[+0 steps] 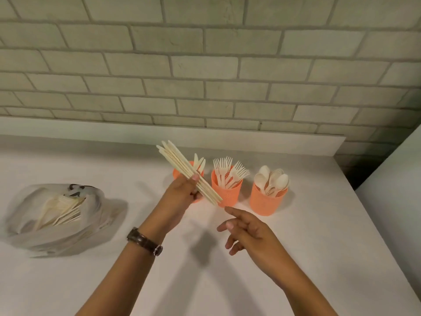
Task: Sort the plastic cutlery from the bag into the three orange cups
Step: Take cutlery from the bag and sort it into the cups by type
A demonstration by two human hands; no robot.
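Observation:
My left hand point(182, 192) grips a bundle of several cream plastic knives point(180, 164), blades pointing up and left, just in front of the left orange cup point(176, 173). That cup holds a few knives. The middle orange cup point(226, 193) is full of forks, and spoons fill the right orange cup point(265, 201). My right hand point(246, 226) hovers below the middle cup with relaxed fingers and holds nothing. A translucent plastic bag point(91, 215) lies at the left with more cutlery inside.
All of this stands on a white counter point(319, 236) against a grey brick wall. A low white ledge point(296, 142) runs along the back. A white surface point(398, 190) rises at the right edge. A watch is on my left wrist.

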